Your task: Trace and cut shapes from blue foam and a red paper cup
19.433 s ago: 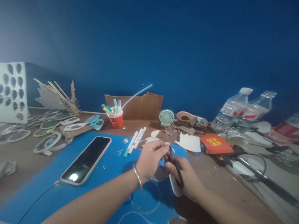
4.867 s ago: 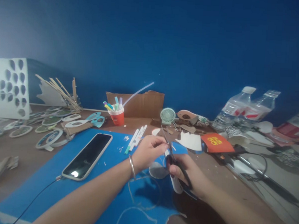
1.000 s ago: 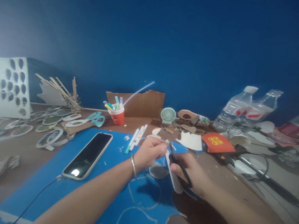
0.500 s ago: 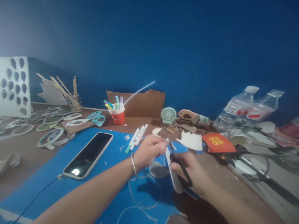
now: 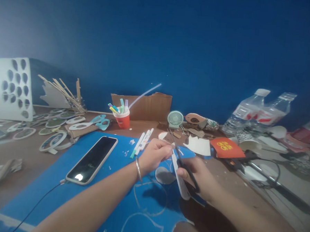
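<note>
My right hand (image 5: 197,175) grips a pair of scissors (image 5: 187,171) by the black handles, the blades pointing away from me. Right beside the blades, the thumb and fingers of my left hand (image 5: 156,155) are pinched together. A small pale bit shows at those fingertips, mostly hidden, and I cannot make out what it is. Under the hands, a white-handled tool (image 5: 180,183) lies on a blue sheet (image 5: 109,200) with round outlines drawn on it. A grey oval piece (image 5: 164,176) rests just below my left hand.
A phone (image 5: 92,159) with a cable lies on the left. Behind stand a red cup of markers (image 5: 123,120), a small green fan (image 5: 175,119) and cardboard (image 5: 147,107). White markers (image 5: 142,142) lie near my left hand. Plastic bottles (image 5: 249,107) and an orange packet (image 5: 227,148) are on the right.
Hardly anything differs. My hands and the scissors stay together in almost the same place, and the whole view has shifted very slightly.
</note>
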The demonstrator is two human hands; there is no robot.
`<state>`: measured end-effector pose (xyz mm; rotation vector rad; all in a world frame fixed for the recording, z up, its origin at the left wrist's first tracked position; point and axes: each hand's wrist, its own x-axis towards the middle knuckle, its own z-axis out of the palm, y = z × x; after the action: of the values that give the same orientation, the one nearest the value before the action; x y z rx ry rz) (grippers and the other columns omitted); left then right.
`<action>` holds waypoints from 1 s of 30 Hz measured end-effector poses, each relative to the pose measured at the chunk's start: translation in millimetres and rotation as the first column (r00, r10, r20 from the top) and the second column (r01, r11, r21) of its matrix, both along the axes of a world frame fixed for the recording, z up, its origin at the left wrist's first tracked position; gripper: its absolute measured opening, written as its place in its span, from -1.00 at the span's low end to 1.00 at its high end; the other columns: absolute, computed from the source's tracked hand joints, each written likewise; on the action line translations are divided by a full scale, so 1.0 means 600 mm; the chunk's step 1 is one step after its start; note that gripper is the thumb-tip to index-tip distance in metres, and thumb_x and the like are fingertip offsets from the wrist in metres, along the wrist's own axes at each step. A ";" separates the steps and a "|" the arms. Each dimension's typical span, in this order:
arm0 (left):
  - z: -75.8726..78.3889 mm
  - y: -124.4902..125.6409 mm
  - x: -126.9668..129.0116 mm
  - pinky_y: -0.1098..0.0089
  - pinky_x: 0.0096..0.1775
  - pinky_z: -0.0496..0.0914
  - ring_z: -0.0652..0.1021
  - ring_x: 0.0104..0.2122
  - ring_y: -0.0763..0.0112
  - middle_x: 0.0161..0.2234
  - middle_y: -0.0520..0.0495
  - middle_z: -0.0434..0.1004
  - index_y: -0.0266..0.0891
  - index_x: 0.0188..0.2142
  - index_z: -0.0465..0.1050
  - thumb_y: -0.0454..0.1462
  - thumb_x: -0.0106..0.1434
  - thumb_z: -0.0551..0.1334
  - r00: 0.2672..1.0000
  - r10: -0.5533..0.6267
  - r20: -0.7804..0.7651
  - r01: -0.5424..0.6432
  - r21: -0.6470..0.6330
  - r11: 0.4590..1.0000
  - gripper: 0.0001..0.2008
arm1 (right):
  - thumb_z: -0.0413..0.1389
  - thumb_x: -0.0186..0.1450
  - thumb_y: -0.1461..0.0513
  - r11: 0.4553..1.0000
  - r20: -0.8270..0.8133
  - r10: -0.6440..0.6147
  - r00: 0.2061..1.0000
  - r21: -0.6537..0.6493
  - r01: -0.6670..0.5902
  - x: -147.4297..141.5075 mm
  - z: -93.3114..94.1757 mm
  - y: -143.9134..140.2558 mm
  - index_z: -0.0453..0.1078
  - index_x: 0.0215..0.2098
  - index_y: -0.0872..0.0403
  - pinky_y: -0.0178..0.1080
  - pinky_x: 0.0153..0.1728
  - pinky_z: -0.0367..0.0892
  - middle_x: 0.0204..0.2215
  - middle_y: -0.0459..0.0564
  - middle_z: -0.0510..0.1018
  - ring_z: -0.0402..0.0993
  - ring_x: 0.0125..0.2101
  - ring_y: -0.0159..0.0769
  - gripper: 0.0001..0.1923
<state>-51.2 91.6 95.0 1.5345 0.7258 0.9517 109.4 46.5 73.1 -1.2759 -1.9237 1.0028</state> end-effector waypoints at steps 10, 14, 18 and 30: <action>0.000 0.001 0.000 0.45 -0.58 0.01 0.11 -0.68 0.59 -0.77 0.11 0.04 -0.23 -0.79 0.07 -0.24 0.02 0.06 1.000 0.006 0.008 -0.007 0.004 1.000 -0.68 | -0.09 0.05 -0.27 1.000 0.019 -0.007 1.000 -0.009 0.007 0.000 0.000 0.000 0.32 -0.59 0.16 -0.34 -0.55 0.12 -0.66 -0.10 0.26 0.16 -0.56 -0.36 -0.35; 0.000 0.001 0.000 0.44 -0.58 0.01 0.12 -0.67 0.59 -0.77 0.11 0.04 -0.23 -0.80 0.05 -0.23 0.00 0.06 1.000 0.010 0.014 -0.010 0.004 1.000 -0.68 | -0.08 0.04 -0.27 1.000 0.032 -0.012 0.999 -0.020 0.013 -0.001 0.005 0.000 0.31 -0.60 0.16 -0.34 -0.56 0.11 -0.65 -0.10 0.27 0.16 -0.56 -0.36 -0.35; 0.001 0.002 -0.001 0.44 -0.58 0.01 0.11 -0.68 0.59 -0.77 0.11 0.04 -0.23 -0.79 0.05 -0.24 0.01 0.06 1.000 0.016 0.015 -0.016 0.003 1.000 -0.69 | -0.08 0.05 -0.26 0.999 0.025 -0.003 1.000 -0.032 0.004 -0.001 0.005 0.000 0.29 -0.60 0.15 -0.34 -0.57 0.10 -0.64 -0.09 0.27 0.15 -0.55 -0.36 -0.37; -0.001 0.003 -0.003 0.45 -0.58 0.00 0.11 -0.68 0.60 -0.76 0.12 0.04 -0.24 -0.79 0.07 -0.27 0.01 0.06 1.000 0.020 0.022 -0.020 0.004 1.000 -0.70 | -0.09 0.06 -0.26 0.997 0.024 0.009 1.000 -0.072 -0.007 0.000 -0.002 0.000 0.19 -0.62 0.12 -0.34 -0.61 -0.05 -0.67 -0.16 0.11 0.01 -0.60 -0.43 -0.40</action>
<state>-53.1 93.5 94.6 1.5206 0.7254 0.9844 109.5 46.6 72.1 -1.3274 -1.9282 1.0737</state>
